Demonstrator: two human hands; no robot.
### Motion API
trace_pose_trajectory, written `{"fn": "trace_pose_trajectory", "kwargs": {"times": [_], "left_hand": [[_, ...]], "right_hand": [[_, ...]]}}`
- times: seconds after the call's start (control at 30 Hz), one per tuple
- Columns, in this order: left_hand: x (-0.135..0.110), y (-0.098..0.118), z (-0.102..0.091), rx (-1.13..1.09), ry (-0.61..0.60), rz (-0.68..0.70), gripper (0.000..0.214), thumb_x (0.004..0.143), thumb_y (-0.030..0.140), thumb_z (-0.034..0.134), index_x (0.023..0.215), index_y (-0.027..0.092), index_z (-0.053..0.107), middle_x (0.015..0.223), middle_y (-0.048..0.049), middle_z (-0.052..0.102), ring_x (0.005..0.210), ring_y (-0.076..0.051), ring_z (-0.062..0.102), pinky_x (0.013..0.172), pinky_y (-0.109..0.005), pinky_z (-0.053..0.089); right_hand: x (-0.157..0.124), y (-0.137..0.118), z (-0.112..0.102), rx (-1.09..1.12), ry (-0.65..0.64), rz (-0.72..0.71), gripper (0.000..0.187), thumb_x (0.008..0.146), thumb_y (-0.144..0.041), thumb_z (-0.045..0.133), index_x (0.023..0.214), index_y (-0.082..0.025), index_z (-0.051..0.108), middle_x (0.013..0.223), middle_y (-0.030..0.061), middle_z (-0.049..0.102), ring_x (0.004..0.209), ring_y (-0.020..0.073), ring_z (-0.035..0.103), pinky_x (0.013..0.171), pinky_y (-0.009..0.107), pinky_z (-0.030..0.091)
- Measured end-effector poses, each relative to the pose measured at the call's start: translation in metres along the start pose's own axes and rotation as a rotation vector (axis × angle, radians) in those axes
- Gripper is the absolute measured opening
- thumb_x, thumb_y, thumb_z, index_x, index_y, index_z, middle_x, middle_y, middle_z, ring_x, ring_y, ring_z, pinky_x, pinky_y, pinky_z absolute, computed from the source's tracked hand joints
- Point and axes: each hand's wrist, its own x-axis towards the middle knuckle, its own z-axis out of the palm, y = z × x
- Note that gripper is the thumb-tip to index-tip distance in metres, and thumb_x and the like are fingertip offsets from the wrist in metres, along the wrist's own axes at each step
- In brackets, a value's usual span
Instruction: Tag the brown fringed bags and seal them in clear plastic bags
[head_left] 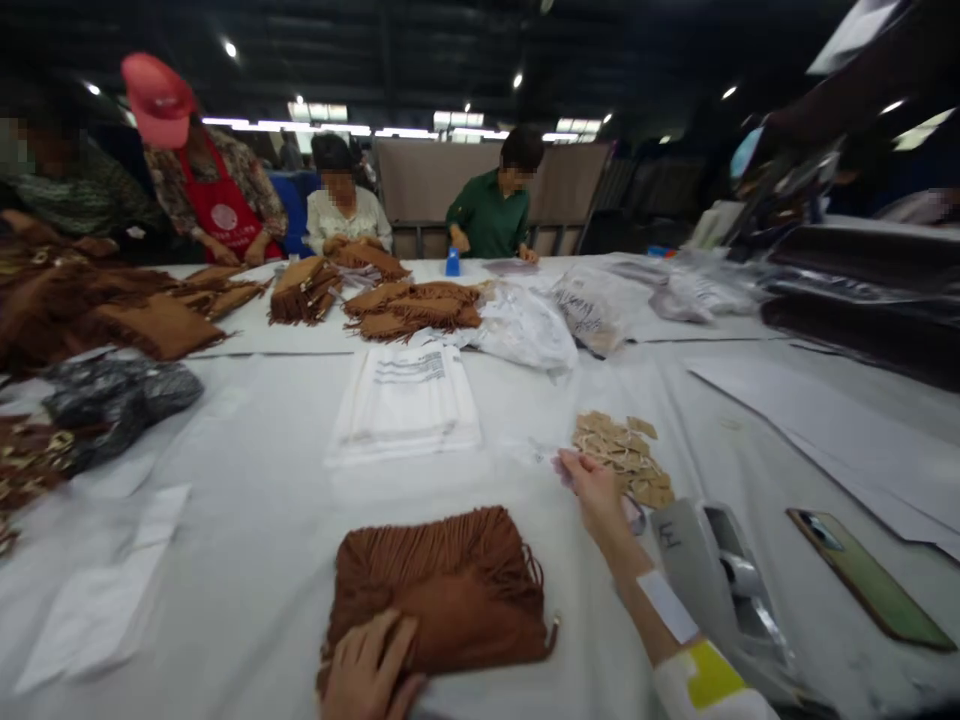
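Note:
A brown suede pouch with a fringed flap [450,590] lies flat on the table in front of me. My left hand [373,665] rests on its lower left part, fingers stretched out and pressing lightly on it. A small metal zipper pull [553,630] sticks out at the pouch's right corner. Beyond the pouch, to the right, my right hand [594,490] has thumb and fingers pinched together. Something thin and see-through shows at the fingertips, too small to make out. Right beside that hand lies a heap of tan paper tags with strings [626,450].
White printed plastic bags [409,405] lie ahead. A grey tape dispenser [697,560] and a phone [870,580] are on the right, near large white sheets [840,430]. More fringed brown pouches [416,308] pile up across the table, where several people work. Crumpled dark plastic [124,400] lies left.

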Motion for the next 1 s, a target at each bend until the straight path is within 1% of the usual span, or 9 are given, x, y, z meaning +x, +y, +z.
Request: {"fn": "trace_pose_trajectory", "kwargs": {"times": [0.1, 0.2, 0.4, 0.53, 0.67, 0.73, 0.87, 0.93, 1.0], "left_hand": [[-0.007, -0.001, -0.003, -0.042, 0.030, 0.067, 0.033, 0.087, 0.031, 0.059, 0.119, 0.027, 0.062, 0.109, -0.0078, 0.067, 0.094, -0.023, 0.061, 0.080, -0.036, 0.049], [-0.004, 0.002, -0.009, -0.110, 0.113, 0.041, 0.016, 0.088, 0.023, 0.056, 0.100, 0.024, 0.066, 0.096, -0.0057, 0.069, 0.086, -0.019, 0.061, 0.076, -0.033, 0.047], [-0.004, 0.005, -0.013, -0.426, 0.284, -0.224, 0.013, 0.092, 0.025, 0.048, 0.086, 0.020, 0.058, 0.090, -0.0064, 0.068, 0.088, -0.018, 0.063, 0.081, -0.033, 0.050], [-0.004, 0.011, -0.016, -0.660, 0.435, -0.528, 0.011, 0.094, 0.029, 0.043, 0.093, 0.020, 0.050, 0.106, -0.0102, 0.068, 0.103, -0.019, 0.064, 0.089, -0.037, 0.051], [0.002, 0.019, -0.019, -0.770, 0.547, -0.582, 0.013, 0.096, 0.031, 0.041, 0.098, 0.020, 0.046, 0.115, -0.0128, 0.067, 0.110, -0.019, 0.063, 0.093, -0.039, 0.051], [0.003, 0.021, -0.019, -0.710, 0.488, -0.546, 0.016, 0.095, 0.033, 0.042, 0.099, 0.019, 0.050, 0.118, -0.0136, 0.065, 0.113, -0.020, 0.061, 0.096, -0.040, 0.050], [-0.004, 0.014, -0.015, -0.535, 0.112, -0.355, 0.029, 0.094, 0.036, 0.041, 0.111, 0.020, 0.060, 0.116, -0.0100, 0.067, 0.109, -0.021, 0.062, 0.094, -0.039, 0.051], [-0.011, 0.007, -0.011, -0.444, -0.001, -0.177, 0.041, 0.094, 0.044, 0.041, 0.124, 0.021, 0.055, 0.121, -0.0109, 0.066, 0.113, -0.022, 0.060, 0.096, -0.040, 0.050], [-0.020, 0.001, -0.007, -0.328, -0.005, -0.011, 0.058, 0.090, 0.058, 0.039, 0.135, 0.022, 0.047, 0.130, -0.0135, 0.059, 0.124, -0.027, 0.052, 0.106, -0.049, 0.040]], "right_hand": [[-0.053, -0.005, 0.001, -0.054, 0.041, -0.001, 0.050, 0.064, -0.061, 0.068, 0.080, -0.014, 0.068, 0.072, 0.0051, 0.068, 0.065, 0.0159, 0.059, 0.059, 0.027, 0.045], [-0.102, -0.022, 0.005, -0.270, 0.091, -0.169, 0.042, 0.075, -0.056, 0.064, 0.080, -0.014, 0.068, 0.070, 0.0028, 0.067, 0.065, 0.0152, 0.057, 0.062, 0.026, 0.044], [-0.163, -0.037, 0.030, -0.483, 0.050, -0.578, 0.030, 0.088, -0.041, 0.053, 0.099, -0.017, 0.069, 0.096, 0.0101, 0.073, 0.086, 0.0220, 0.066, 0.080, 0.033, 0.051], [-0.195, -0.021, 0.061, -0.527, -0.292, -0.910, 0.021, 0.091, -0.022, 0.047, 0.099, -0.021, 0.066, 0.109, 0.0108, 0.070, 0.102, 0.0224, 0.064, 0.092, 0.042, 0.048], [-0.240, 0.000, 0.098, -0.571, -0.677, -0.938, 0.023, 0.088, -0.011, 0.043, 0.093, -0.018, 0.064, 0.109, 0.0124, 0.069, 0.107, 0.0232, 0.060, 0.094, 0.045, 0.043], [-0.258, 0.008, 0.109, -0.551, -0.815, -0.923, 0.021, 0.086, -0.012, 0.046, 0.095, -0.017, 0.064, 0.103, 0.0114, 0.070, 0.105, 0.0226, 0.060, 0.093, 0.042, 0.044], [-0.256, 0.013, 0.098, -0.497, -0.994, -0.930, 0.027, 0.083, -0.022, 0.053, 0.109, -0.021, 0.063, 0.103, 0.0068, 0.070, 0.104, 0.0200, 0.060, 0.093, 0.037, 0.045], [-0.230, 0.011, 0.071, -0.502, -0.860, -0.833, 0.030, 0.085, -0.023, 0.051, 0.113, -0.023, 0.062, 0.103, 0.0058, 0.070, 0.101, 0.0186, 0.062, 0.089, 0.034, 0.047], [-0.191, 0.010, 0.033, -0.536, -0.527, -0.681, 0.031, 0.087, -0.027, 0.049, 0.115, -0.023, 0.061, 0.107, 0.0084, 0.069, 0.101, 0.0204, 0.062, 0.089, 0.036, 0.048]]}}
